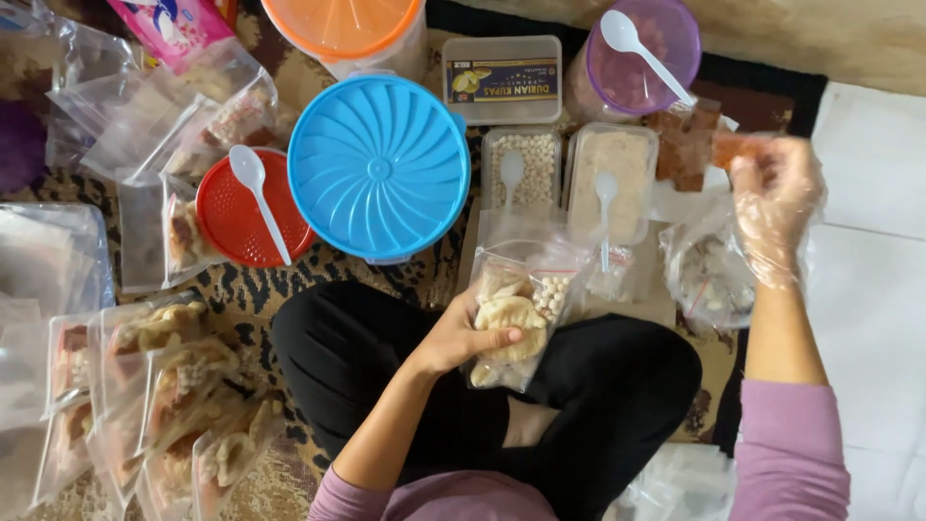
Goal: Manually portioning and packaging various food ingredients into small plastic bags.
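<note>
Clear glossy plastic bag (521, 318), crinkly; thin filmy plastic glove (776, 207) (translucent); ribbed blue plastic lid (379, 166), smooth sheen.

I see my left hand (461, 333) low over my crossed legs, forearm angling up from the lower edge, fingers curled and thumb pressed forward in a firm grasp. My right hand (775, 205) is raised out to the side, gloved in thin clear plastic, blurred, fingers bunched, its forearm rising straight from a mauve sleeve

Gloved right hand (775, 207) blurred, orange lid (340, 24) cut off at top
</note>
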